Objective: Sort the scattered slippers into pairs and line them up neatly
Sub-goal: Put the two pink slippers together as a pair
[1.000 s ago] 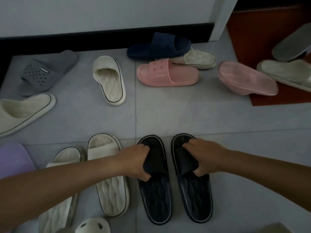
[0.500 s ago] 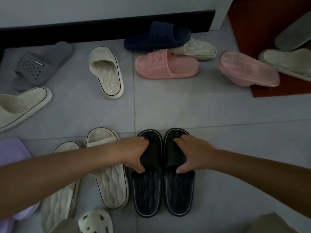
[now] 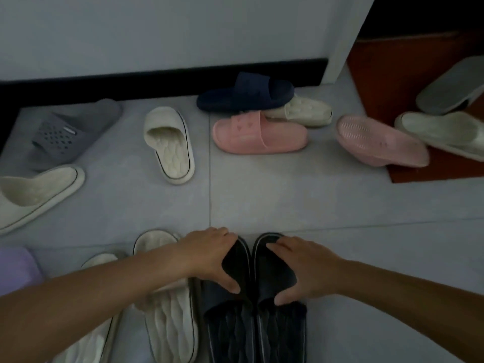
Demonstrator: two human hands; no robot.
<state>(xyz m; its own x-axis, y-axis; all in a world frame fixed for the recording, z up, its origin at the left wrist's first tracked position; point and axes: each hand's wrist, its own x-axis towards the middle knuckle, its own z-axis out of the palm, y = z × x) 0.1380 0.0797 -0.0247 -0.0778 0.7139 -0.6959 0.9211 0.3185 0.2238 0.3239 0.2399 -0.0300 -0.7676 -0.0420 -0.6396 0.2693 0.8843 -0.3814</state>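
Note:
Two black slippers lie side by side at the bottom centre, touching. My left hand (image 3: 209, 258) grips the strap of the left black slipper (image 3: 227, 326). My right hand (image 3: 303, 271) grips the strap of the right black slipper (image 3: 281, 331). Directly left of them sits a pair of cream slippers (image 3: 170, 328), partly hidden under my left forearm. Scattered farther off are a cream slipper (image 3: 170, 145), a pink slipper (image 3: 258, 134), an upturned pink slipper (image 3: 379, 140), a navy slipper (image 3: 246, 93) and a grey perforated slipper (image 3: 68, 134).
Another cream slipper (image 3: 36, 195) lies at the left edge, one (image 3: 306, 111) under the navy slipper, one (image 3: 445, 132) on the red mat (image 3: 419, 174) with a grey upturned slipper (image 3: 450, 87). A lilac slipper (image 3: 15, 268) shows lower left. The wall's black baseboard (image 3: 157, 79) bounds the far side.
Both hands have slid the two black slippers together and leftward, up against the cream pair. The view has shifted so the pair sits lower in the frame.

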